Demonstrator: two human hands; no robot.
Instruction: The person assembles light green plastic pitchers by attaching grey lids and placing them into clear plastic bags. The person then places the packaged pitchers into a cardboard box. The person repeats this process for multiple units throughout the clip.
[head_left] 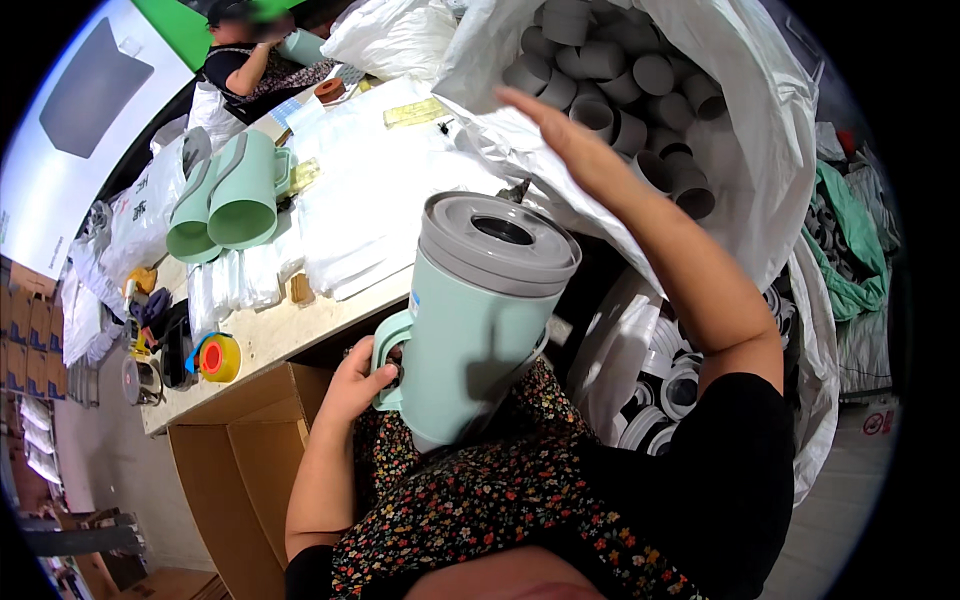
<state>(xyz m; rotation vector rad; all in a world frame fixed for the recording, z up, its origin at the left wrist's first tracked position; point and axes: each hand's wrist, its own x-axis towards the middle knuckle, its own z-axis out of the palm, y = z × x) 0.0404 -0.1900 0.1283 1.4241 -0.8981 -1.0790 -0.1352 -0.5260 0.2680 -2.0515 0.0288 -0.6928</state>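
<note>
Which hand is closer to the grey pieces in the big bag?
The right hand, raised at the white bag, close beside the grey pieces. The left hand is farther off, lower left, gripping the mug by its handle.

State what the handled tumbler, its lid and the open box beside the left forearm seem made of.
Handled tumbler: probably metal, matte mint-green coating, given its even, soft sheen; plastic is possible.
Lid: likely smooth grey plastic, judging by its moulded-looking rings.
Open box: plain brown cardboard, shown by its matte, creased panels.
</note>
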